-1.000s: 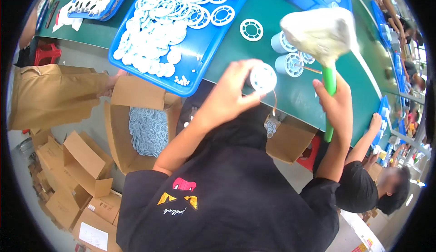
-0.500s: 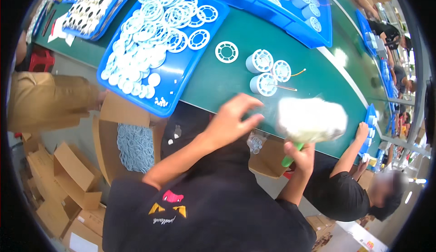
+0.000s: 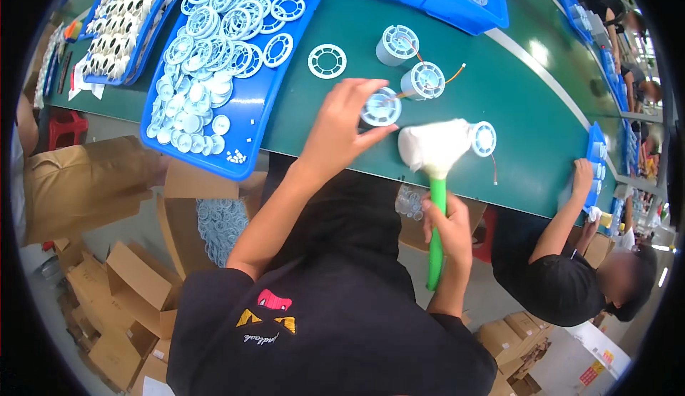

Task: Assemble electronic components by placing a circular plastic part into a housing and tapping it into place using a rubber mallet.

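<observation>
My left hand [image 3: 337, 128] curls its fingers and thumb around a light-blue plastic cylinder [image 3: 381, 108] with a slotted round end and a thin wire. The fingers cover part of its side. In my right hand [image 3: 452, 230] is a mallet [image 3: 435, 143], gripped by its green handle, its head wrapped in white cloth. That head hangs just right of the held cylinder. Two like cylinders, an upper one [image 3: 398, 44] and a lower one [image 3: 424, 80] with an orange wire, stand beyond my left hand. Another wired cylinder [image 3: 484, 139] shows right of the mallet head, partly hidden by it.
A slotted light-blue ring [image 3: 327, 61] lies on the green table [image 3: 528, 103]. The blue tray [image 3: 275, 85] at left holds rings and discs. A big blue bin [image 3: 428, 2] stands at the back. Cardboard boxes [image 3: 146, 285] sit on the floor; a co-worker [image 3: 546, 282] is at right.
My left hand, earlier held apart with nothing in it, has closed on a cylinder. The mallet has turned more upright and shifted left, uncovering another cylinder. The whole view has shifted slightly.
</observation>
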Tool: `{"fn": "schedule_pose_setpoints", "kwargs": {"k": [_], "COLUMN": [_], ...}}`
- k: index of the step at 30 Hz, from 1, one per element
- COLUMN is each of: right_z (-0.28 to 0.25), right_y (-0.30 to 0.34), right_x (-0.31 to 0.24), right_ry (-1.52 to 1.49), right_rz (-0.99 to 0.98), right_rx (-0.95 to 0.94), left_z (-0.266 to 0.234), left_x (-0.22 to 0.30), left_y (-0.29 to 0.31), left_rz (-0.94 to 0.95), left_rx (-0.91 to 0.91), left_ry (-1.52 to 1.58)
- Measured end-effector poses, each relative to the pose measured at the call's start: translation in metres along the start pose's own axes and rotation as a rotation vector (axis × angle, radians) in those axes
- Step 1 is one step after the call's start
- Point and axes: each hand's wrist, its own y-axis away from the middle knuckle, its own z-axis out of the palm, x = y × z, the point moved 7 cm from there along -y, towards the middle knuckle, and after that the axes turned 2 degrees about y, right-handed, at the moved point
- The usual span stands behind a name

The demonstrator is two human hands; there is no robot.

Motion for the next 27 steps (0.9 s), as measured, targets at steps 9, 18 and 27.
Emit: {"fn": "schedule_pose_setpoints", "kwargs": {"k": [9,18,27], "right_z": [-0.012,0.090,0.166], "right_y": [-0.001,0.009,-0.040], "right_x": [-0.080,-0.126,-0.119], "right_ry": [0.988,0.532,0.467], "right_rz": [-0.317,-0.879,-0.926], "right_rx": [0.537,0.393,0.205], "left_z": [-0.050,-0.059,-0.068], "left_x": [0.007,0.007,0.012], "left_y": [0.039,0.053,0.055], "left_rz": [-0.037,-0.025,0.010], "left_rx": [0.123,0.043,-0.048], "left_ry": [0.015,-0.110,-0.114]}}
